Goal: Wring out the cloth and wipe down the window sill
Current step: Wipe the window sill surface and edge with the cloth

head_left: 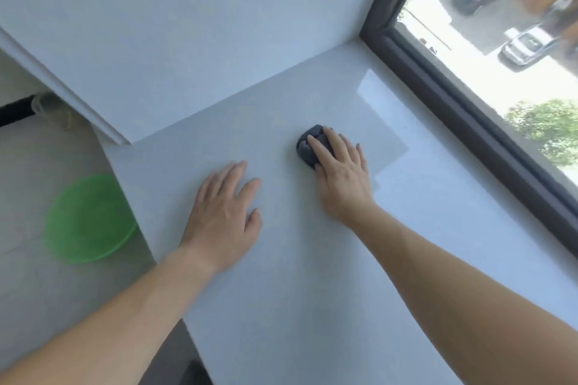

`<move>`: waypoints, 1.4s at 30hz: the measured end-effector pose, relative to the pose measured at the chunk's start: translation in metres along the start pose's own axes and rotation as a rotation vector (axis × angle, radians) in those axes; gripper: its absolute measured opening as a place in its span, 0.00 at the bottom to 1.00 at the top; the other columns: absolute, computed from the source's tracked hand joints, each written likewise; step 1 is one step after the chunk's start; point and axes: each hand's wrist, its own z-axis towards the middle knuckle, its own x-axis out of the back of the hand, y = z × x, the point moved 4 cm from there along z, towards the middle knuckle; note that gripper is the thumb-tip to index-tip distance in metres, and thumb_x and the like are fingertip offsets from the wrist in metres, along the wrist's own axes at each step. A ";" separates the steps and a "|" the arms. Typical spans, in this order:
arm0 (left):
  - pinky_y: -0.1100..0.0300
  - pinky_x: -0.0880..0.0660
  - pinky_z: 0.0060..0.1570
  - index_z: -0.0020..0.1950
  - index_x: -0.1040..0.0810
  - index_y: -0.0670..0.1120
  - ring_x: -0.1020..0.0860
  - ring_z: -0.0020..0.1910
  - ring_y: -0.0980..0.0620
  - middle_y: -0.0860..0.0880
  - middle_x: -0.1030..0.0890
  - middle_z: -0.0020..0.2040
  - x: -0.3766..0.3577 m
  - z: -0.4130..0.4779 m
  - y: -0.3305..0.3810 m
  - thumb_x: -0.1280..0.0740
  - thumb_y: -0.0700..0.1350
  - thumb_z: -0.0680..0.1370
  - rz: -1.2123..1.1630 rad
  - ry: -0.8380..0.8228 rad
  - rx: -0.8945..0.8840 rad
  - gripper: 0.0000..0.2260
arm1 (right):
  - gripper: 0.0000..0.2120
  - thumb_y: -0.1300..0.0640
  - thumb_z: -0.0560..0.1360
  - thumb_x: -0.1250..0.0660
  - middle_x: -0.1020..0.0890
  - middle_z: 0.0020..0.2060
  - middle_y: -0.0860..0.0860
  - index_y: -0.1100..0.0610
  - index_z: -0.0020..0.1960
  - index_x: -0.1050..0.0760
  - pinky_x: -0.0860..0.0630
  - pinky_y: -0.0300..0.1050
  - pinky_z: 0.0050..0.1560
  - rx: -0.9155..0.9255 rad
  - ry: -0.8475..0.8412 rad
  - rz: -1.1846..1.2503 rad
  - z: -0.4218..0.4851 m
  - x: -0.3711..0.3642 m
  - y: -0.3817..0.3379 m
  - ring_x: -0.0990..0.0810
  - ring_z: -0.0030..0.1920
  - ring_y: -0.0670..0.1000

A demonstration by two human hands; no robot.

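A dark grey cloth [307,148], bunched into a small wad, lies on the wide white window sill [312,259]. My right hand [341,175] lies flat on top of it, fingers straight and pressing down, so only the cloth's far left part shows. My left hand [223,212] rests palm-down on the sill to the left of the cloth, fingers spread, holding nothing.
A dark window frame [469,122] runs along the sill's right side, with glass and a street beyond. A white wall [187,40] closes the sill's far end. Below the sill's left edge a green basin [89,219] stands on the floor.
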 end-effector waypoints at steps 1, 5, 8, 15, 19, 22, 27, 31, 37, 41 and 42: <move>0.43 0.41 0.74 0.68 0.25 0.44 0.35 0.75 0.40 0.39 0.32 0.75 -0.001 0.013 0.006 0.43 0.51 0.74 0.006 -0.019 -0.034 0.25 | 0.25 0.57 0.81 0.45 0.45 0.79 0.46 0.44 0.76 0.40 0.56 0.58 0.78 -0.090 0.028 -0.003 0.011 0.007 0.019 0.48 0.78 0.53; 0.45 0.46 0.76 0.70 0.26 0.45 0.38 0.76 0.41 0.40 0.34 0.76 -0.010 0.069 0.027 0.45 0.52 0.76 0.021 -0.082 -0.171 0.25 | 0.26 0.56 0.81 0.46 0.46 0.78 0.46 0.44 0.78 0.43 0.57 0.58 0.78 -0.402 0.105 0.012 0.035 0.030 0.086 0.48 0.77 0.53; 0.46 0.49 0.77 0.71 0.28 0.45 0.40 0.77 0.42 0.40 0.36 0.77 -0.016 0.112 0.043 0.50 0.55 0.77 0.021 -0.093 -0.299 0.27 | 0.25 0.54 0.81 0.47 0.46 0.78 0.47 0.44 0.78 0.44 0.57 0.58 0.78 -0.443 0.120 -0.009 0.039 0.029 0.095 0.50 0.77 0.53; 0.47 0.60 0.77 0.78 0.38 0.51 0.54 0.80 0.47 0.46 0.48 0.82 -0.039 0.192 0.071 0.52 0.58 0.78 0.094 -0.209 -0.515 0.29 | 0.25 0.55 0.82 0.47 0.47 0.80 0.47 0.43 0.78 0.44 0.54 0.57 0.78 -0.409 0.104 -0.072 0.080 0.028 0.107 0.51 0.79 0.55; 0.45 0.58 0.77 0.78 0.39 0.51 0.54 0.80 0.47 0.46 0.48 0.82 -0.047 0.194 0.068 0.53 0.59 0.79 0.122 -0.185 -0.536 0.29 | 0.25 0.56 0.82 0.45 0.46 0.80 0.46 0.43 0.78 0.42 0.52 0.56 0.77 -0.543 0.174 -0.022 0.081 0.031 0.120 0.49 0.79 0.55; 0.44 0.56 0.77 0.78 0.37 0.50 0.52 0.80 0.46 0.45 0.46 0.81 -0.048 0.195 0.067 0.53 0.59 0.78 0.097 -0.198 -0.551 0.30 | 0.25 0.56 0.81 0.43 0.45 0.80 0.47 0.44 0.77 0.40 0.51 0.55 0.77 -0.758 0.278 0.031 0.048 0.037 0.135 0.48 0.79 0.53; 0.43 0.52 0.77 0.76 0.33 0.49 0.47 0.80 0.44 0.43 0.41 0.80 -0.045 0.195 0.068 0.48 0.58 0.78 0.090 -0.171 -0.556 0.29 | 0.25 0.57 0.80 0.43 0.43 0.79 0.50 0.47 0.76 0.37 0.47 0.59 0.75 -1.202 0.446 0.022 0.017 0.048 0.151 0.44 0.77 0.56; 0.42 0.50 0.77 0.74 0.31 0.48 0.44 0.79 0.43 0.43 0.38 0.79 -0.046 0.195 0.069 0.46 0.57 0.77 0.072 -0.134 -0.562 0.28 | 0.27 0.54 0.80 0.43 0.45 0.80 0.50 0.46 0.78 0.41 0.50 0.57 0.77 -0.957 0.390 -0.019 0.078 0.031 0.114 0.48 0.78 0.58; 0.43 0.50 0.77 0.74 0.31 0.48 0.44 0.79 0.43 0.43 0.39 0.79 -0.043 0.194 0.069 0.47 0.57 0.77 0.079 -0.137 -0.573 0.28 | 0.25 0.56 0.81 0.42 0.41 0.79 0.51 0.48 0.77 0.38 0.49 0.58 0.77 -0.715 0.268 -0.064 0.040 0.039 0.146 0.43 0.76 0.58; 0.42 0.51 0.77 0.75 0.32 0.48 0.45 0.79 0.43 0.43 0.39 0.79 -0.045 0.194 0.070 0.48 0.57 0.78 0.102 -0.143 -0.571 0.28 | 0.24 0.56 0.80 0.42 0.41 0.78 0.52 0.50 0.76 0.36 0.44 0.54 0.75 -1.070 0.445 -0.002 0.001 0.038 0.144 0.42 0.75 0.59; 0.43 0.52 0.77 0.75 0.32 0.48 0.45 0.79 0.43 0.43 0.40 0.79 -0.045 0.194 0.070 0.48 0.57 0.78 0.099 -0.146 -0.568 0.28 | 0.26 0.57 0.79 0.42 0.42 0.78 0.52 0.49 0.76 0.37 0.45 0.54 0.76 -1.052 0.439 -0.011 0.009 0.032 0.130 0.43 0.76 0.58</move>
